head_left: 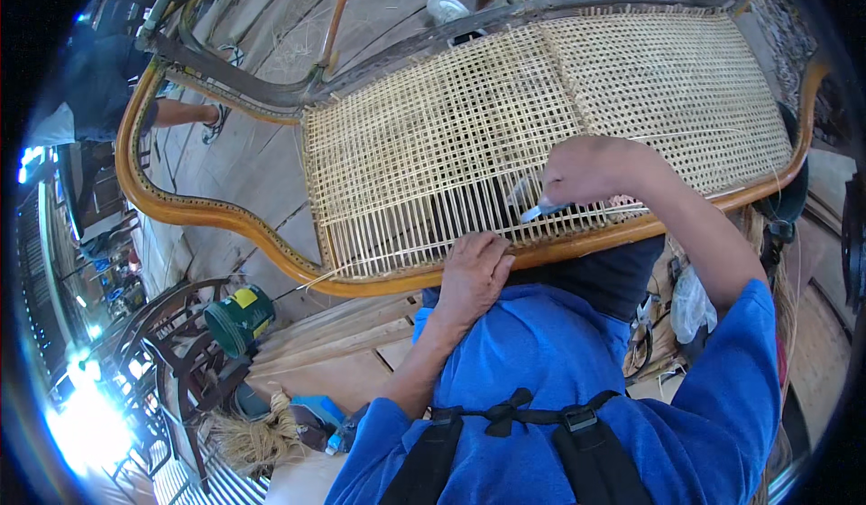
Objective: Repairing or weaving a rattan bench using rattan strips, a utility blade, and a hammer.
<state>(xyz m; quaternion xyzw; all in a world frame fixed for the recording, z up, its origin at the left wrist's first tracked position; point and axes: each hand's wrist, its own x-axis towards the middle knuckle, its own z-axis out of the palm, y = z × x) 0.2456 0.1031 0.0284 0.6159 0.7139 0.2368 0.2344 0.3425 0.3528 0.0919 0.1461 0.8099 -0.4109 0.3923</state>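
Observation:
A long curved wooden chair frame [236, 223] lies across in front of me, filled with woven cane [442, 122]. Near its close left edge the pale strands run one way only, with gaps between them. My left hand [474, 275] is curled over the near rail, its fingertips at the edge of the strands. Just right of it, my right hand [586, 171] is closed round a slim tool with a pale blue end [539, 211], pointed at the open strands. The fist hides the rest of the tool, so its exact kind does not show. A loose cane strand [338, 275] sticks out over the near left rail.
A green bucket [239, 318] stands at the left, beside dark curved chair parts [171, 352]. Below lies a bundle of straw-coloured fibre [253, 437]. Another person's leg [185, 114] shows at the far left. A clear plastic bag [693, 305] hangs at my right.

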